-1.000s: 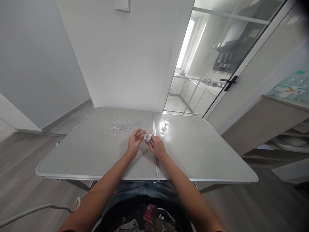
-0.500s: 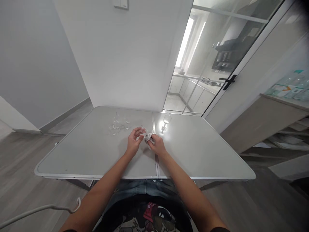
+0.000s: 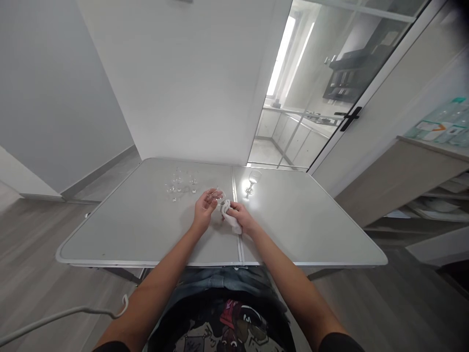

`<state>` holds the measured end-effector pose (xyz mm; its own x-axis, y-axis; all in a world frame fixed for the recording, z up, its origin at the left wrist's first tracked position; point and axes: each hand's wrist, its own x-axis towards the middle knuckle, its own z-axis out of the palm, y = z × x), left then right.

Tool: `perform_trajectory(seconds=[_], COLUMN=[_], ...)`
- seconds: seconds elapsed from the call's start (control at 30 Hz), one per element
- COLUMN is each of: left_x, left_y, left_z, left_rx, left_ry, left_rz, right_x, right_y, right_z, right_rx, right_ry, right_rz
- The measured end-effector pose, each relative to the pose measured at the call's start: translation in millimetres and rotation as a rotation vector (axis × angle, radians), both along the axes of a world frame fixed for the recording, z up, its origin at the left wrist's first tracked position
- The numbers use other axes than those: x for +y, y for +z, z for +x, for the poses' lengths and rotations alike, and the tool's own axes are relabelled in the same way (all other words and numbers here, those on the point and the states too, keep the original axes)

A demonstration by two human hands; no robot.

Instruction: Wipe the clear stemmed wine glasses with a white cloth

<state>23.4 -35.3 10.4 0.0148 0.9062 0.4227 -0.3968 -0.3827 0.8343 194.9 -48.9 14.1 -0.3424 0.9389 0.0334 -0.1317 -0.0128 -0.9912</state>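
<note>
A clear wine glass lies tilted in my left hand, whose fingers are closed around its bowl. My right hand grips a white cloth close to the glass's stem end; the cloth hangs down below my fingers. Part of the glass is hidden by the fingers and the cloth. Another wine glass stands upright on the right half of the table, beyond my right hand. Several small clear glasses stand together on the left half, past my left hand.
Both forearms reach over a light grey folding table with a metal seam down its middle. A white wall rises behind it. At the right are a glazed door and shelves with plastic bottles. A pale hooked cable crosses the lower left.
My right hand has drawn slightly right and down, and more of the white cloth hangs loose. The left hand keeps its hold on the wine glass. The view has shifted a little.
</note>
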Motion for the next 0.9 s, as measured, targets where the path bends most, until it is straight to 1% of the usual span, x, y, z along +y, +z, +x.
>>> perform_trajectory(seconds=[0.07,0.1,0.13,0.17,0.2,0.23,0.37,0.4,0.47,0.57,0.6,0.63,0.73,0.77,0.8,0.83,0.87,0.9], left_x=[-1.6,-2.2,-2.7,-3.0,-3.1,-3.2,-3.0,-2.8,-2.5,-2.2,-2.2,-2.4,-3.2,-3.4,-3.6,-3.9,-4.3,-4.8], left_y=[1.7,2.2,2.6,2.8,2.9,2.8,1.9,1.6,1.2,1.6,2.1,2.7,4.6,5.0,5.3,5.5,5.6,5.9], left_z=[-0.5,-0.9,-1.4,-1.8,-2.1,-2.3,-1.8,-1.5,-1.1,-1.4,-1.7,-2.1,-3.4,-3.7,-3.9,-4.0,-3.9,-3.7], left_rx=[0.034,0.044,0.049,0.048,0.043,0.035,0.005,0.003,0.010,0.006,0.004,0.004,0.024,0.030,0.032,0.031,0.028,0.020], left_ry=[0.018,0.027,0.031,0.031,0.027,0.022,0.000,-0.010,-0.029,-0.028,-0.021,-0.014,0.002,0.003,0.001,-0.005,-0.014,-0.027], left_rz=[0.003,0.006,0.009,0.010,0.008,0.004,-0.005,0.002,0.015,0.022,0.021,0.022,0.027,0.024,0.019,0.012,0.006,0.002], right_x=[-0.9,-1.0,-1.0,-1.0,-0.8,-0.6,-0.2,-0.4,-1.4,-3.8,-4.6,-5.3,-6.6,-6.8,-6.7,-6.5,-6.2,-5.8], right_y=[-1.4,-2.6,-3.9,-5.1,-6.1,-6.6,-2.3,-0.2,4.0,7.0,6.9,6.2,2.2,0.7,-0.5,-1.5,-2.1,-2.3], right_z=[-1.7,-3.1,-4.9,-6.7,-8.4,-9.9,-11.2,-10.6,-8.8,-6.3,-6.1,-6.3,-9.5,-11.0,-12.3,-13.0,-13.0,-11.9], right_rx=[-0.221,-0.306,-0.359,-0.373,-0.346,-0.286,0.061,0.107,0.132,0.116,0.080,0.016,-0.271,-0.343,-0.374,-0.365,-0.320,-0.249], right_ry=[-0.196,-0.277,-0.326,-0.335,-0.309,-0.259,-0.005,0.037,0.088,0.096,0.067,0.015,-0.216,-0.278,-0.309,-0.305,-0.269,-0.199], right_rz=[0.266,0.372,0.439,0.459,0.429,0.355,-0.087,-0.156,-0.211,-0.198,-0.144,-0.051,0.338,0.429,0.463,0.451,0.397,0.308])
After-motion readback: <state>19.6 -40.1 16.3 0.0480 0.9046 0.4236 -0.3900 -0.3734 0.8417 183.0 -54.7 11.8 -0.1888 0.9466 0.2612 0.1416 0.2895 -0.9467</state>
